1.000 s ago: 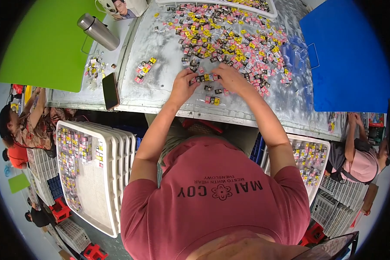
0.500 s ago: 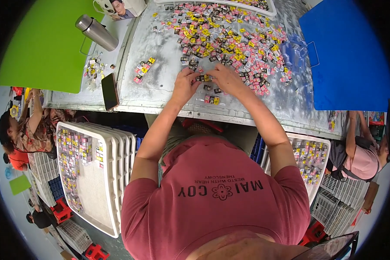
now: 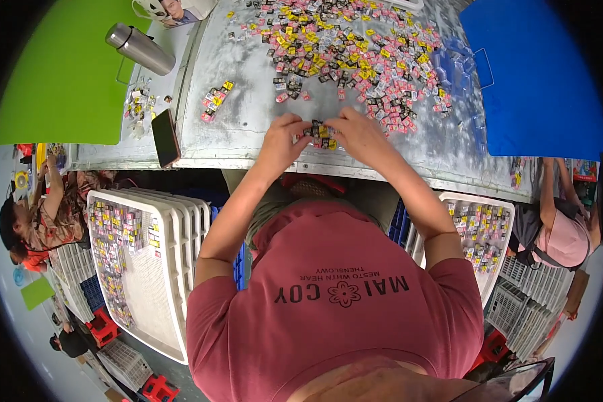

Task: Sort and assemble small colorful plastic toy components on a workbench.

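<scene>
Between my two hands is a short row of tiny black, yellow and pink boxes. My left hand pinches its left end with thumb and fingers. At the other end, my right hand has its fingers closed on the same row. Just below, close to the table's front edge, a second group of small boxes lies against or under the row; whether they touch I cannot tell. Beyond my hands a large heap of loose tiny boxes in pink, black and yellow spreads across the table.
Left on the table lie a small cluster of boxes, a phone and a steel flask. Clear plastic trays sit at right by a blue panel. Stacked white trays flank me; people work on both sides.
Both hands have drawn nearer the table's front edge, bringing the row of boxes down to the group there. The view has shifted slightly.
</scene>
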Tool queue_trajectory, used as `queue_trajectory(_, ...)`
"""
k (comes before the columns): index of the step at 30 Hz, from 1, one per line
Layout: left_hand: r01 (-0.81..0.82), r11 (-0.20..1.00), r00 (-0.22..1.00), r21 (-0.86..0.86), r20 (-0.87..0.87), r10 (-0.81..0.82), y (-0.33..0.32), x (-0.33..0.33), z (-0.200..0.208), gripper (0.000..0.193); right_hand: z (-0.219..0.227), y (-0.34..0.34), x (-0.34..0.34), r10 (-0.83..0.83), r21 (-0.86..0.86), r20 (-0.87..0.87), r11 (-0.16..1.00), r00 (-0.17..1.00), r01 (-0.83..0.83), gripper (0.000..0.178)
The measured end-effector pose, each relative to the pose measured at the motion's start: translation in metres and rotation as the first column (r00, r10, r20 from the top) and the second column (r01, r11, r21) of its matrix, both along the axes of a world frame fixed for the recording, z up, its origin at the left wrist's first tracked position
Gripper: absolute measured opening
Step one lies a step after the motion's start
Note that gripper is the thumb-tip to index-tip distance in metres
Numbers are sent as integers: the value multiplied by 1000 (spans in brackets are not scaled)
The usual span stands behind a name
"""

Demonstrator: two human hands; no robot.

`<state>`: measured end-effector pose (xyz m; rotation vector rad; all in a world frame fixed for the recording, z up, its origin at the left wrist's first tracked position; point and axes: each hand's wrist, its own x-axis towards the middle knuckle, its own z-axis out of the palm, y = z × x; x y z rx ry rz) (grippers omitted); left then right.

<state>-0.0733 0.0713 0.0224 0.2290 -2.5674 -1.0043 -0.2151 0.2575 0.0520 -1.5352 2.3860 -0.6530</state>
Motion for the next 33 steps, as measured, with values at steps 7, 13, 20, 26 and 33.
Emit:
queue_trajectory(7,147,989,986,23,72,-148,16,24,-12,33,-18,32,45,-107,6,72,994,992,106,34)
queue_trajectory(13,125,992,988,7,89,-125,17,23,-19,28,-30,31,48,-140,-77,57,987,988,145,30)
queue_trajectory(20,38,999,996,-25,83,-36,21,25,-14,22,-40,36,34,-89,-92,169,990,982,106,27)
queue_trajectory(26,11,999,998,-37,64,-9,23,24,-17,24,-45,38,31,-65,-148,176,985,982,92,27)
queue_trajectory(33,-26,996,998,-82,62,31,28,21,-15,23,-38,40,31,-91,-192,333,968,939,162,23)
